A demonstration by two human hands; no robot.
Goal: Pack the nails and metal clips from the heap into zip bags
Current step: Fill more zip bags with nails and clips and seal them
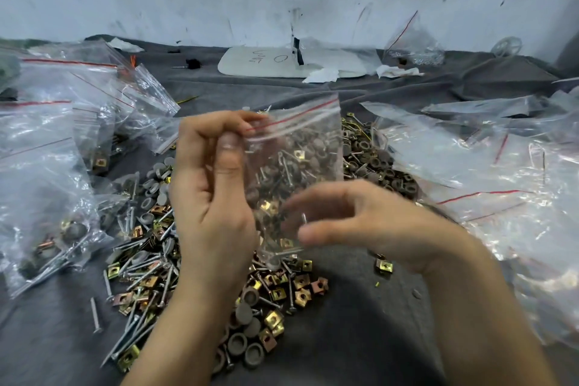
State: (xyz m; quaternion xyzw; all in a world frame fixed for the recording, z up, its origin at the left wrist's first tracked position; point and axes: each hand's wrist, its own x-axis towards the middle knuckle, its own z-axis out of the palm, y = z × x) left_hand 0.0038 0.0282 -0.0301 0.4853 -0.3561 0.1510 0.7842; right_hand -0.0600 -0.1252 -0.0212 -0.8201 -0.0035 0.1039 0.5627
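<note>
Several filled zip bags [47, 172] lie at the left on the grey cloth [360, 338], with nails and clips inside. Beside them spreads the heap [150, 260] of nails, brass-coloured clips and grey caps. Above it the left hand [213, 197] pinches the top corner of a clear zip bag [294, 147], whose contents are hard to tell from the heap behind. The blurred right hand [376, 222] hovers near its lower part, fingers loosely spread, holding nothing. At the right lie empty bags [501, 166].

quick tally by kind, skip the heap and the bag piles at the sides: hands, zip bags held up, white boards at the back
hands: 2, left hand and right hand
zip bag held up: 1
white board: 1
total: 4
</note>
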